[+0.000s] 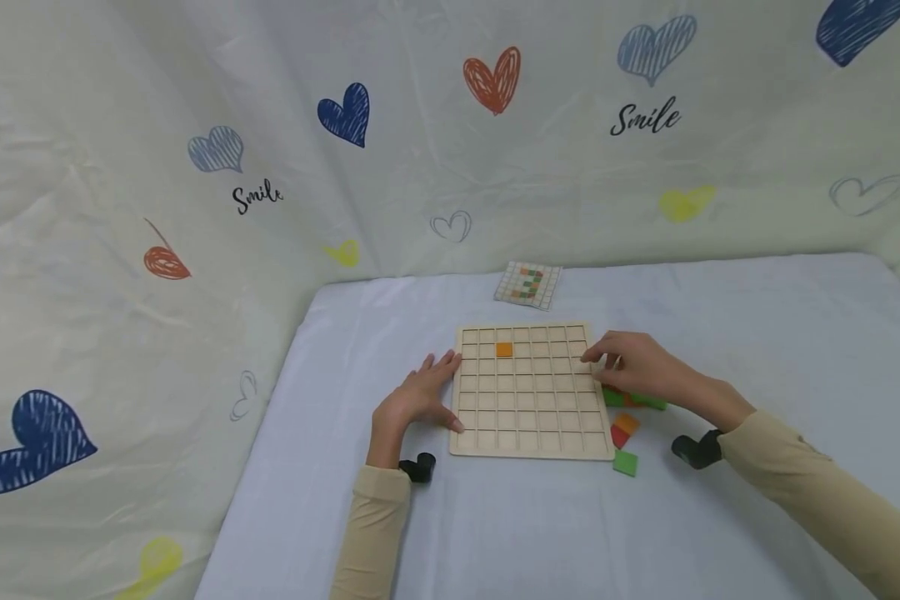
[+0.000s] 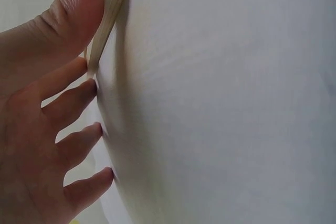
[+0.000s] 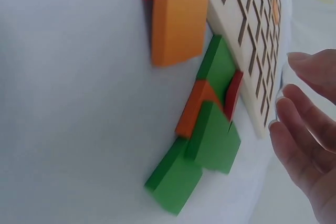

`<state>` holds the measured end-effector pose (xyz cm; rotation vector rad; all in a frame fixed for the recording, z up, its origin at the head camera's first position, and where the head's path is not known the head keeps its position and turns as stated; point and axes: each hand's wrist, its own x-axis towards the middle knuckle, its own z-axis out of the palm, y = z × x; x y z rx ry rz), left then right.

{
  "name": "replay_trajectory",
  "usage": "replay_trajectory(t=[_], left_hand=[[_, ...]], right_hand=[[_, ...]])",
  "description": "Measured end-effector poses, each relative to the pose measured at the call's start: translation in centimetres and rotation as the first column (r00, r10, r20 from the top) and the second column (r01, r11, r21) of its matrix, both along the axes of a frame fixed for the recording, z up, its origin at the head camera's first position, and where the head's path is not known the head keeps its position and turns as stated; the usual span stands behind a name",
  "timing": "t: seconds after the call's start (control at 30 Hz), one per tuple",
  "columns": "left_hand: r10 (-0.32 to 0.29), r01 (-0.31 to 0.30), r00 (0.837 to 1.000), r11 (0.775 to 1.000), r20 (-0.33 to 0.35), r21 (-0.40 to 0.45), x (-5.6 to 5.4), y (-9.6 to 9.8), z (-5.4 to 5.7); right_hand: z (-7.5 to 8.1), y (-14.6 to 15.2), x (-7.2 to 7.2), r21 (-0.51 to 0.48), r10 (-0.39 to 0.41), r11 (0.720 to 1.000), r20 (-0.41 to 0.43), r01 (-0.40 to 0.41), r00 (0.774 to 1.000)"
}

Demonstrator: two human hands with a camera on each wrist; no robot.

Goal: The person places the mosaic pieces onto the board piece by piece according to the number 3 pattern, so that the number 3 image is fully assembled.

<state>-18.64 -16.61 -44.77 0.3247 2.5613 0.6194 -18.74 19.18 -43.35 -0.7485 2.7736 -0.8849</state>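
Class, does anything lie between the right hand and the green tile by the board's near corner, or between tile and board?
Yes: an orange tile and a red tile lie between the right hand and that green tile. Nothing visible stands between it and the board.

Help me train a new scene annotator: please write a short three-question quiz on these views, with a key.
1. Multiple choice. What colour is the single tile lying on the grid board?
A) red
B) orange
C) green

2. True or false. The left hand is touching the board.

3. Short answer. Which hand is nearer the loose tiles, and on which side of the board do they lie, as the person sees it?

Key
1. B.
2. True: its thumb rests at the board's edge.
3. The right hand; the tiles lie on the right side.
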Motion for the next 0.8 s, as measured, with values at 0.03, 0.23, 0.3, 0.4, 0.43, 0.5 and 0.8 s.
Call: replay_trajectory(t=[0.03,0.23,0.3,0.4,0.43,0.5,0.8], left_hand=[[-0.001,0.001,1.000,1.000,-0.002,-0.001,0.0,0.0,0.0],[-0.007,0.007,1.000,1.000,0.003,-0.006,0.1,0.2,0.1],[-0.002,0.002,1.000,1.000,0.004,0.001,0.2,0.2,0.0],[0.006,-0.006,1.000,1.000,0.002,0.017,0.2,0.1,-0.1],[0.009,-0.009,1.000,1.000,0.002,0.022,0.2,0.0,-0.1],[0.011,-0.012,1.000,0.999,0.003,0.030,0.2,0.0,-0.1],[0.009,-0.009,1.000,0.999,0.010,0.041,0.3,0.1,-0.1]], right_hand=[[0.0,0.3,0.2,0.003,-0.007,1.000,0.002,0.007,1.000],[-0.5,2.2,1.0,0.017,-0.036,0.999,0.026,0.036,0.999],[-0.6,2.9,1.2,0.016,-0.046,0.999,0.053,0.045,0.998],[-0.8,3.8,1.3,0.017,-0.042,0.999,0.085,0.040,0.995],[-0.8,4.1,1.4,0.019,-0.038,0.999,0.091,0.037,0.995],[-0.8,4.5,1.5,0.034,-0.032,0.999,0.095,0.029,0.995],[-1.8,5.1,1.8,0.093,-0.029,0.995,0.089,0.020,0.996]])
